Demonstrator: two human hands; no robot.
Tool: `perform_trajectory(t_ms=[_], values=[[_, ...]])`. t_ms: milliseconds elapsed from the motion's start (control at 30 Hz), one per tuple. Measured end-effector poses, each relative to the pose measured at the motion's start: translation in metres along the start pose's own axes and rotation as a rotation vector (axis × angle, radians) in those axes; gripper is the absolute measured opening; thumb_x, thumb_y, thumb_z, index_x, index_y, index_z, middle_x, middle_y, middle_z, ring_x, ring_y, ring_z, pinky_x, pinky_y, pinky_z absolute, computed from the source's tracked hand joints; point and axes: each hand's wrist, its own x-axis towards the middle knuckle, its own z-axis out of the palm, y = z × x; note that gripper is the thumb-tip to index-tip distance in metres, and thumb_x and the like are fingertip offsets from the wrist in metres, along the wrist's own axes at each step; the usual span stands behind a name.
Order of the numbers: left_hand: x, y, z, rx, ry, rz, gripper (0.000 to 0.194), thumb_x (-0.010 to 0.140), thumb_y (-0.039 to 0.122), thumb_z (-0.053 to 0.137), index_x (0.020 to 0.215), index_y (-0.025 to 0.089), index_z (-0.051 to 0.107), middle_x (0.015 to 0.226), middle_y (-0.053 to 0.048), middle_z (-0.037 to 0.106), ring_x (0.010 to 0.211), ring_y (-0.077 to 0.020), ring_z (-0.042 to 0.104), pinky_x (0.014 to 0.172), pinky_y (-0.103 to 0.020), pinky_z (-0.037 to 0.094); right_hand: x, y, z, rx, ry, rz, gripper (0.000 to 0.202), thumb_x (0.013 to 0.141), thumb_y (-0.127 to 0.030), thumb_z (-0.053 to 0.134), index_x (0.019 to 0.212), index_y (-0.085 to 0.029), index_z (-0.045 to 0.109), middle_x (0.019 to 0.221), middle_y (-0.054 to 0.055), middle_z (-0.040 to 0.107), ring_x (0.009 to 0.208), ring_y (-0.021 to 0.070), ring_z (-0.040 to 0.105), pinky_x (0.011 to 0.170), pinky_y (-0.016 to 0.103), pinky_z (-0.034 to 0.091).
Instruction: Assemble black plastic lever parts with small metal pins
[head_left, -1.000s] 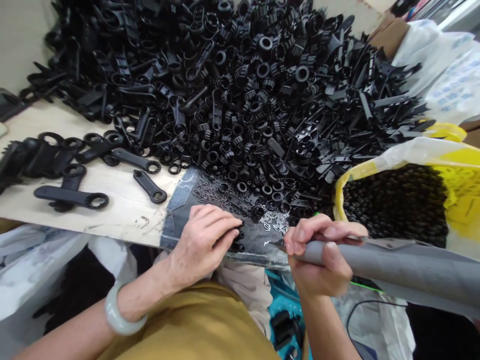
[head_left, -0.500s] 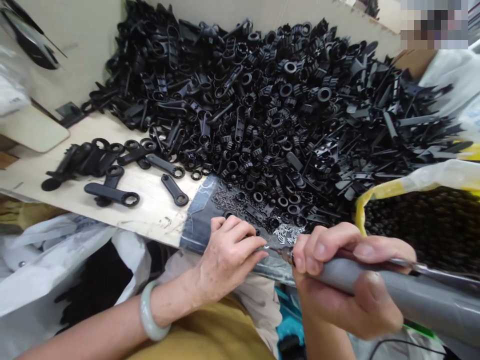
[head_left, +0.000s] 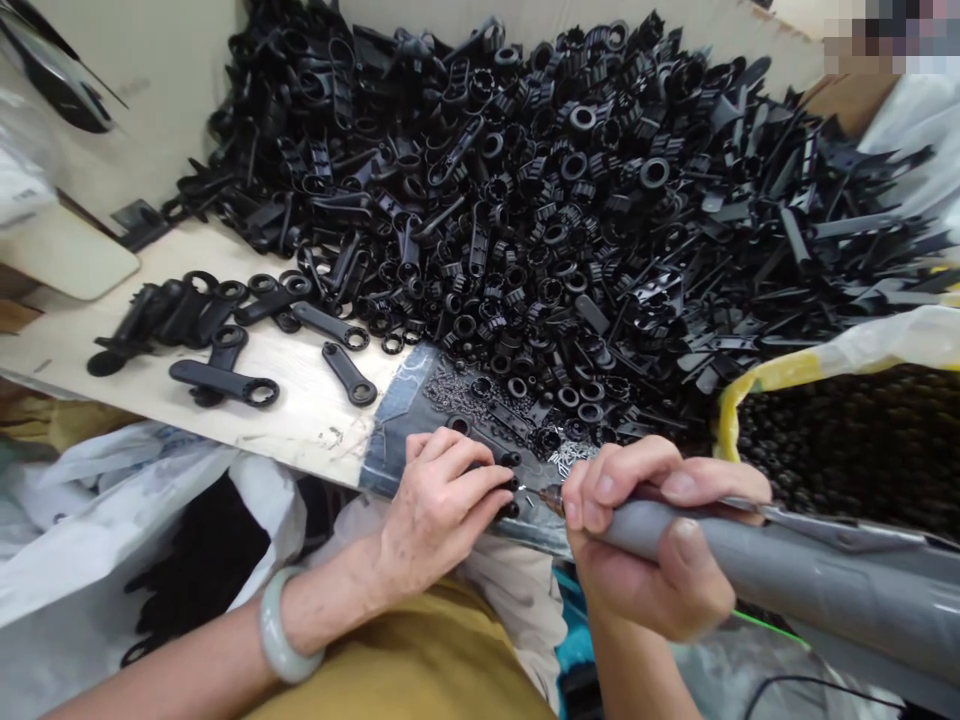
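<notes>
My right hand (head_left: 652, 540) is wrapped round a grey cylindrical power screwdriver (head_left: 787, 565), whose tip points left. At that tip, a small silver screw (head_left: 523, 488) meets a black plastic part (head_left: 512, 482). My left hand (head_left: 442, 500), with a pale bangle on its wrist, has its fingers closed on this black part at the table's front edge; much of the part is hidden under the fingers. Silver screws or pins (head_left: 568, 455) lie just behind the tool tip. Small dark pieces (head_left: 450, 388) are scattered on the dark mat (head_left: 397, 420).
A large heap of black plastic parts (head_left: 480, 210) fills the back of the table. Black lever-like pieces (head_left: 225, 382) lie at the left. A bag with a yellow edge (head_left: 772, 375) holds dark pieces at the right. White bags (head_left: 142, 500) hang below the front left edge.
Both hands have moved left, the right one bringing the screwdriver along. More of the black part now shows beside my left fingertips, with the tool tip close to it.
</notes>
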Motion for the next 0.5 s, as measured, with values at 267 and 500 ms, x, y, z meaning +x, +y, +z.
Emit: perform_trajectory(t_ms=[267,500], values=[[0.004,-0.003,0.008,-0.003,-0.011,0.028,0.013,0.1,0.027,0.063,0.102,0.02,0.073,0.091,-0.002,0.073,0.088,-0.02,0.058,0.079,-0.04,0.033,-0.003,0.011,0.0,0.021,-0.061,0.031,0.01,0.095,-0.028,0.063,0.099,-0.025,0.055,0.077,-0.004,0.06,0.05,0.0108,0.05,0.043,0.025,0.047],[0.002,-0.005,0.011,-0.001,-0.082,0.002,0.01,0.1,0.028,0.063,0.1,0.022,0.072,0.088,0.001,0.074,0.089,-0.02,0.058,0.08,-0.043,0.029,-0.004,0.014,-0.004,0.034,-0.083,0.07,0.011,0.095,-0.026,0.065,0.099,-0.025,0.054,0.078,-0.004,0.061,0.051,0.0111,0.051,0.043,0.026,0.046]])
